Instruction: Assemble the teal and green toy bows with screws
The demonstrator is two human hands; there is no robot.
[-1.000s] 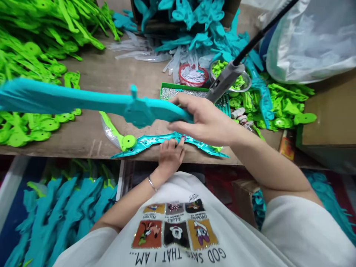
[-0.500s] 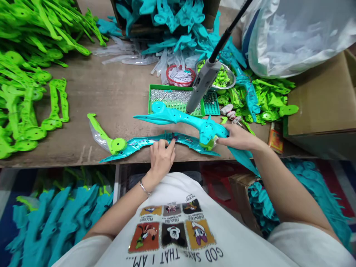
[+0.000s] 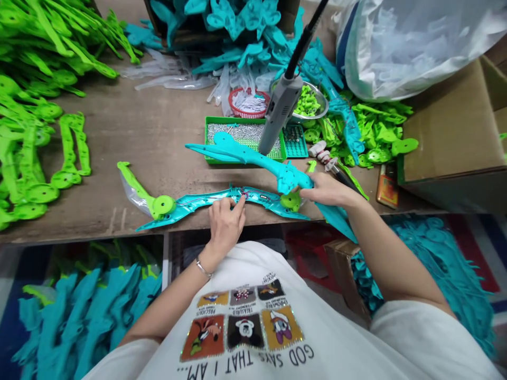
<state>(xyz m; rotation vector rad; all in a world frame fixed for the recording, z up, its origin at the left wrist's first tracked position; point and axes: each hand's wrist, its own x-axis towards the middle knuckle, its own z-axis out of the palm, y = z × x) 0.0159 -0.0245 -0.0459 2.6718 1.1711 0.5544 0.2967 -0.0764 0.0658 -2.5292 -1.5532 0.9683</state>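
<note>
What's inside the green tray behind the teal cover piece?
The green tray holds a bed of small silvery bits, too fine to identify. The hanging grey driver and the teal cover piece, held by the right hand, hide its right and front parts.

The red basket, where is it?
The red basket sits far back on the table, just left of the hanging grey tool and right behind the green tray.
</note>
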